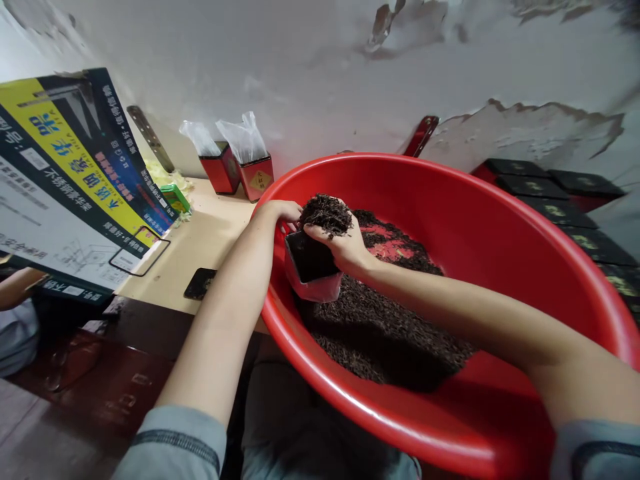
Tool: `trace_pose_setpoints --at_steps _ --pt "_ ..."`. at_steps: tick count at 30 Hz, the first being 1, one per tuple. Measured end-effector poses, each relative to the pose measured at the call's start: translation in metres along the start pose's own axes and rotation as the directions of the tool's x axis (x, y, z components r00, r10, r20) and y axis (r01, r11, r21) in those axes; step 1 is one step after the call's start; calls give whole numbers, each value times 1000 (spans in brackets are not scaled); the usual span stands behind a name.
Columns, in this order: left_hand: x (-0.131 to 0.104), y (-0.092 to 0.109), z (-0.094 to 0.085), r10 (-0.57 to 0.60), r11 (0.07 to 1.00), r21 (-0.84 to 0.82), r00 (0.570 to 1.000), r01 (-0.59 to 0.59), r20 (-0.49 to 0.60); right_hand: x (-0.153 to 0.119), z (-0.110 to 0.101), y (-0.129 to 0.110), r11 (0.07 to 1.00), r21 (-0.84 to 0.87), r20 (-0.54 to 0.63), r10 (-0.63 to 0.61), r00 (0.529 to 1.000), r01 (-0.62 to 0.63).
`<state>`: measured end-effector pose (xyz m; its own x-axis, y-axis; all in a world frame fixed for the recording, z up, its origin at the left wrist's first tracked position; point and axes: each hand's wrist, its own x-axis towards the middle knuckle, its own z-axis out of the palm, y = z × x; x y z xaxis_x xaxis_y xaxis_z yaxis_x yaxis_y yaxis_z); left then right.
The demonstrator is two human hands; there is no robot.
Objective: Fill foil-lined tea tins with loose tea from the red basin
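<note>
Right hand [351, 245] cups a clump of dark shreds [327, 214] over a small container [314, 288].
The container is tilted inside the red tub [493, 230], near its left wall, above loose shreds [385, 327]; the right fingers curl under the clump, while the left hand [289, 213] is at the container's far side (its fingers are partly hidden, so I can't tell whether they grip).

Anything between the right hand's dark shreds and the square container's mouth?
Only the right hand itself, cupped under the dark shreds at the square container; nothing else visible.
</note>
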<state>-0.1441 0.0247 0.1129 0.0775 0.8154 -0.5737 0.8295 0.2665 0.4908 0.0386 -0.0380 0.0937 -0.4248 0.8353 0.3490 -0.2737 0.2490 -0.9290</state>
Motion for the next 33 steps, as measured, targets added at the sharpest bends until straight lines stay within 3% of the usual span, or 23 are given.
trace_pose_setpoints --at_steps 7,19,24,28,31,33 --pt "9 -5 1 -15 997 -72 999 13 -31 -6 -3 4 995 -98 50 -17 999 21" --pt "13 -8 1 -10 995 -96 1000 9 -12 -6 -6 7 997 52 70 -67 995 64" --pt "14 -9 0 11 993 -114 1000 -10 10 -7 -10 8 996 0 81 -84 993 85" --pt "16 -10 -1 20 996 -92 1000 -18 20 -7 -14 -2 993 -99 231 -46 972 71" --pt "14 -11 0 20 994 -105 999 -17 29 -1 -20 -18 957 -236 436 -52 898 170" --pt "10 -10 3 17 992 -127 1000 -16 9 5 -30 -29 890 -372 512 -38 858 262"
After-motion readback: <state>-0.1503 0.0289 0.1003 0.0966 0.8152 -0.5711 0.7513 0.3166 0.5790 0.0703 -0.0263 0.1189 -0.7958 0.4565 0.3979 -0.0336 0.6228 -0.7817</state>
